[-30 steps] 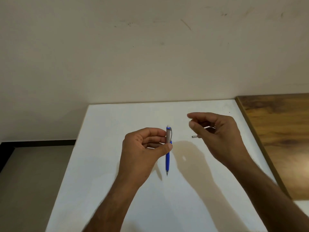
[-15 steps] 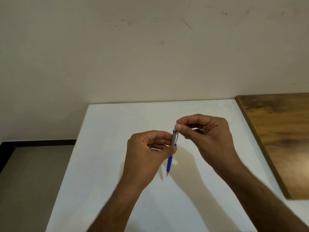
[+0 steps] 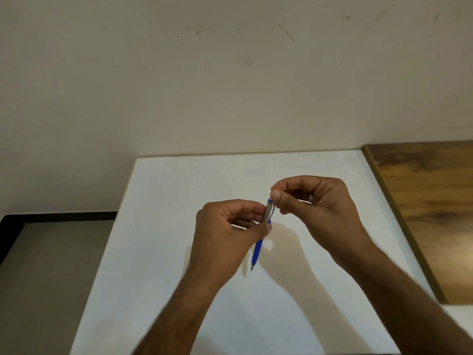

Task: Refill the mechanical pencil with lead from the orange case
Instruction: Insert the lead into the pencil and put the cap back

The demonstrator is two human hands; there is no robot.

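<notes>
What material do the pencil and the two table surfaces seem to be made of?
Pencil: blue lower barrel looks like glossy plastic; the grey upper sleeve seems metal, though it could be painted plastic. White table: smooth matte laminate or painted board. Brown surface: wood or wood-look laminate, with visible grain.

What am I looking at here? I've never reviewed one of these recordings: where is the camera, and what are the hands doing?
No machine here: the one view comes from a camera worn on a person's head, looking down at their bare hands over a white table. The left hand holds a blue and silver mechanical pencil, tip down. The right hand pinches at the pencil's top end and has a small metal piece tucked in its fingers. No orange case is in view.
</notes>
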